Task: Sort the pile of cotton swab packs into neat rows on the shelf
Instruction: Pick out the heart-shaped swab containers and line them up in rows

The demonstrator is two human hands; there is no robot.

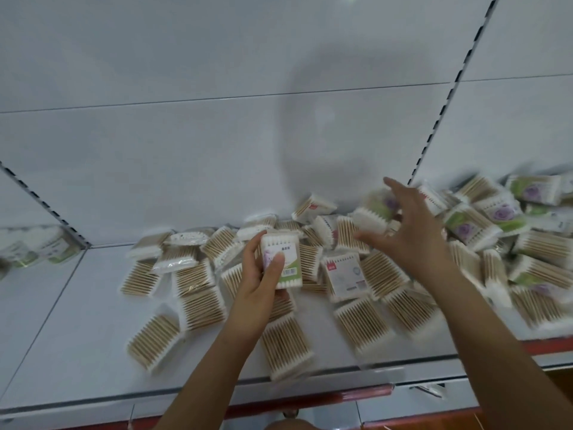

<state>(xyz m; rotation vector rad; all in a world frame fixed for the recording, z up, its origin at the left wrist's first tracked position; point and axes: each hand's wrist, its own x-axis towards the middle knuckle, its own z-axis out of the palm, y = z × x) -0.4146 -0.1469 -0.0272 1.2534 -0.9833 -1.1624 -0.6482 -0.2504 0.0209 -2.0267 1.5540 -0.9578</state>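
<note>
Left hand [263, 274] grips one swab pack [282, 262], long axis upright. Right hand [409, 231], fingers spread and empty, hovers over the pile [387, 274], nearer the right-side packs.

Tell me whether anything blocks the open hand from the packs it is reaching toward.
Nothing visible does. The right hand hovers open directly over the pile of packs; the left hand holds one pack off to the side.
</note>
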